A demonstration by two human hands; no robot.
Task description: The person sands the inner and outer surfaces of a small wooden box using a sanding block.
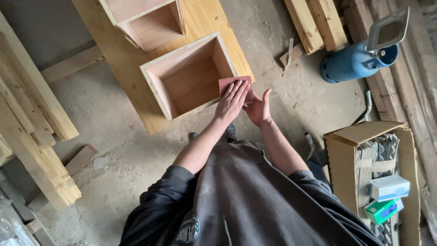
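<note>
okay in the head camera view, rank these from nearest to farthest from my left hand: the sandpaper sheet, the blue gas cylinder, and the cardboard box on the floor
1. Sandpaper sheet: directly under the left hand, on the open wooden box's corner.
2. Blue gas cylinder: upper right, on the floor.
3. Cardboard box: lower right, slightly farther off.

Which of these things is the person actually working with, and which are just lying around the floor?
In use:
- left hand, flat on the reddish sandpaper sheet
- right hand, at the sheet's edge
- open wooden box under the sheet
- wooden board carrying it

Lying about:
- second wooden box
- blue gas cylinder
- cardboard box with small packets
- stacked timber
</note>
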